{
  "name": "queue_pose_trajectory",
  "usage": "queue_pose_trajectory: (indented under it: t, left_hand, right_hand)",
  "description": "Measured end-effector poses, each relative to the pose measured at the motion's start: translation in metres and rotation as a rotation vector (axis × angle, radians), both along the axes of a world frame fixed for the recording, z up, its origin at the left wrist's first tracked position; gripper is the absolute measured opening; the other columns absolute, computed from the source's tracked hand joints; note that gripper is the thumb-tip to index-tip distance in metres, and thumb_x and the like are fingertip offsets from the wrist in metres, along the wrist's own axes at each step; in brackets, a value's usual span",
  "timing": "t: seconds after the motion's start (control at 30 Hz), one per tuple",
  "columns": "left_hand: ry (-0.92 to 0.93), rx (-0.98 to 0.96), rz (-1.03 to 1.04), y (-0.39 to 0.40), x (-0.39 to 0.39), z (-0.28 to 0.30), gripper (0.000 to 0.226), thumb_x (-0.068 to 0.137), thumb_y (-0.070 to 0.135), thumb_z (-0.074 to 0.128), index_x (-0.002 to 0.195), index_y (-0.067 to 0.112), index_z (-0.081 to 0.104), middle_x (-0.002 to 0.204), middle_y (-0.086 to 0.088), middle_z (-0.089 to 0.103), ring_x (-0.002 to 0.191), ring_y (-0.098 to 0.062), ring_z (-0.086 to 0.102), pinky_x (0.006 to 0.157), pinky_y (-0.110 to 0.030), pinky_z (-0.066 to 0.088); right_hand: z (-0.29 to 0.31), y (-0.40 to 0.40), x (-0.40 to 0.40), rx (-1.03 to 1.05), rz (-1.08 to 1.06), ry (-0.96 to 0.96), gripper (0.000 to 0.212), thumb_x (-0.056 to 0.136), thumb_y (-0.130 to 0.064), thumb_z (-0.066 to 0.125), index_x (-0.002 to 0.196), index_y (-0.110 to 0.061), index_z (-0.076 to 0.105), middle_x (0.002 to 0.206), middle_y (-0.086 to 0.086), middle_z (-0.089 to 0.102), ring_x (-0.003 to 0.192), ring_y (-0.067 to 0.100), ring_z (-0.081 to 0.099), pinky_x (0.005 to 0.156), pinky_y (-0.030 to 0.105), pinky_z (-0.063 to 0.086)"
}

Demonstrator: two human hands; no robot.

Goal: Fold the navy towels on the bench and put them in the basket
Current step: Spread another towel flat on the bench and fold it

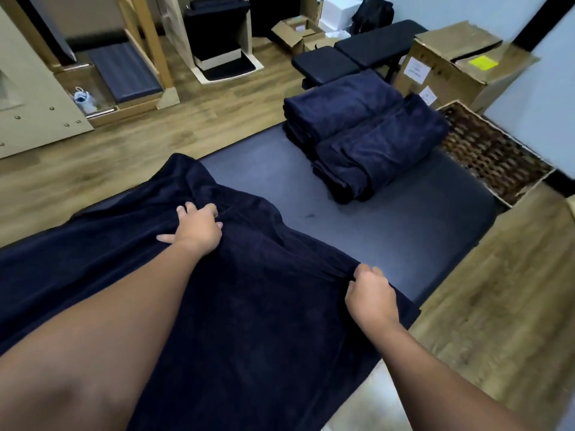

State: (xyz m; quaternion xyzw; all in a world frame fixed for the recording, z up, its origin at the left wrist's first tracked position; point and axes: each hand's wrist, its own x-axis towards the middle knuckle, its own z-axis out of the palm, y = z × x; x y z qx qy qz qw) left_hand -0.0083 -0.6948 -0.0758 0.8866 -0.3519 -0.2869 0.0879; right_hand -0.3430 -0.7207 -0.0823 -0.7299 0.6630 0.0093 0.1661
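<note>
Across the lower half of the frame I have one navy towel (236, 306) spread unfolded over the near end of the dark padded surface (404, 225), its left side trailing out of view and its right edge hanging just past the surface edge. My left hand (196, 228) sits near the frame's centre with fingers curled into a bunched ridge of the cloth; my right hand (370, 297), lower right, pinches the towel's right border between curled fingers and thumb. Holding two spots along the far edge like this reads to me as a setup for lifting that edge and bringing it over to make the first fold, or for pulling the wrinkles flat.

Toward the upper right, at the far end of the same surface, two stacks of folded towels (367, 132) lie touching each other, presumably parked there until they go into the woven basket (497, 154), which stands on the floor just beside that end. I cannot see anything inside it.

Nothing lies between my towel and the stacks. Beyond them are a black bench (357, 54), open cardboard boxes (451, 63) and wooden equipment (149, 42) at upper left, all well apart. The stacks do take up the surface nearest the basket, so I judge the reach there will pass over them.
</note>
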Motion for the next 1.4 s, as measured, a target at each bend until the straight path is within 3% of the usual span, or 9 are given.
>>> queue_pose_trajectory:
  t: [0.27,0.4,0.53,0.7,0.8,0.9,1.13,1.27,1.4]
  left_hand:
    - [0.047,0.013,-0.154,-0.085,-0.004,0.004,0.004,0.106,0.029,0.050,0.102,0.031,0.052,0.167,-0.010,0.009,0.156,-0.026,-0.004,0.105,-0.084,0.007]
    - [0.060,0.054,-0.256,-0.081,-0.002,0.007,0.018,0.095,0.031,0.069,0.090,0.029,0.052,0.169,-0.009,-0.001,0.156,-0.026,-0.009,0.106,-0.083,0.009]
    - [-0.034,-0.051,-0.222,-0.052,-0.010,0.010,0.032,0.090,0.027,0.074,0.114,0.025,0.053,0.169,-0.004,-0.010,0.156,-0.024,-0.013,0.116,-0.074,0.010]
    - [-0.269,0.052,0.019,0.004,-0.031,0.018,0.069,0.080,0.055,0.076,0.135,0.025,0.046,0.151,-0.009,0.022,0.138,-0.033,0.021,0.100,-0.060,0.039]
    - [-0.051,0.228,0.157,0.027,-0.034,0.013,0.113,0.071,0.066,0.079,0.157,0.040,0.011,0.166,-0.006,-0.009,0.150,-0.043,-0.002,0.104,-0.075,0.028]
    - [0.025,0.233,0.183,0.035,-0.037,0.004,0.127,0.072,0.064,0.081,0.157,0.048,-0.011,0.162,0.002,-0.034,0.150,-0.042,-0.024,0.106,-0.082,0.020]
    - [0.046,0.273,0.195,0.027,-0.033,-0.002,0.131,0.073,0.058,0.083,0.156,0.045,-0.017,0.161,0.000,-0.038,0.148,-0.045,-0.029,0.104,-0.084,0.017]
    - [0.039,0.320,0.178,0.026,-0.033,-0.007,0.131,0.074,0.060,0.081,0.155,0.043,-0.021,0.160,-0.004,-0.040,0.147,-0.047,-0.030,0.104,-0.085,0.018]
    - [0.043,0.353,0.157,0.024,-0.032,-0.008,0.130,0.077,0.060,0.079,0.155,0.041,-0.024,0.158,-0.006,-0.043,0.145,-0.050,-0.032,0.103,-0.085,0.018]
  right_hand:
    - [0.002,-0.064,-0.012,0.037,-0.071,0.012,0.004,0.097,-0.015,0.050,0.098,-0.012,0.049,0.092,0.001,0.050,0.074,0.024,0.049,0.067,0.034,0.037]
    - [0.008,-0.071,-0.007,0.065,-0.015,0.061,0.010,0.093,-0.015,0.049,0.101,-0.016,0.044,0.099,0.002,0.055,0.074,0.024,0.053,0.064,0.035,0.041]
    - [0.020,-0.078,0.021,0.066,0.167,0.083,0.012,0.092,-0.026,0.051,0.102,-0.021,0.046,0.097,-0.005,0.053,0.072,0.017,0.052,0.060,0.034,0.045]
    - [0.024,-0.087,0.085,0.026,0.449,-0.024,0.019,0.097,-0.031,0.052,0.112,-0.021,0.056,0.103,-0.002,0.061,0.080,0.020,0.056,0.064,0.033,0.043]
    - [0.026,-0.094,0.123,0.018,0.549,-0.095,0.023,0.099,-0.032,0.051,0.116,-0.019,0.060,0.107,0.000,0.063,0.084,0.020,0.058,0.066,0.032,0.043]
    - [0.028,-0.108,0.158,-0.034,0.636,-0.132,0.022,0.099,-0.031,0.052,0.115,-0.018,0.061,0.105,0.000,0.063,0.084,0.021,0.058,0.066,0.031,0.039]
    - [0.026,-0.160,0.232,-0.105,0.596,-0.297,0.019,0.098,-0.019,0.052,0.110,-0.013,0.065,0.104,0.005,0.061,0.085,0.025,0.055,0.068,0.033,0.040]
    - [0.016,-0.191,0.260,0.013,0.407,-0.286,0.030,0.097,-0.009,0.049,0.120,-0.015,0.066,0.120,0.013,0.065,0.113,0.036,0.057,0.085,0.036,0.044]
    - [0.010,-0.206,0.281,0.098,0.378,-0.243,0.026,0.096,-0.017,0.058,0.121,-0.014,0.065,0.122,0.011,0.066,0.116,0.034,0.057,0.079,0.031,0.037]
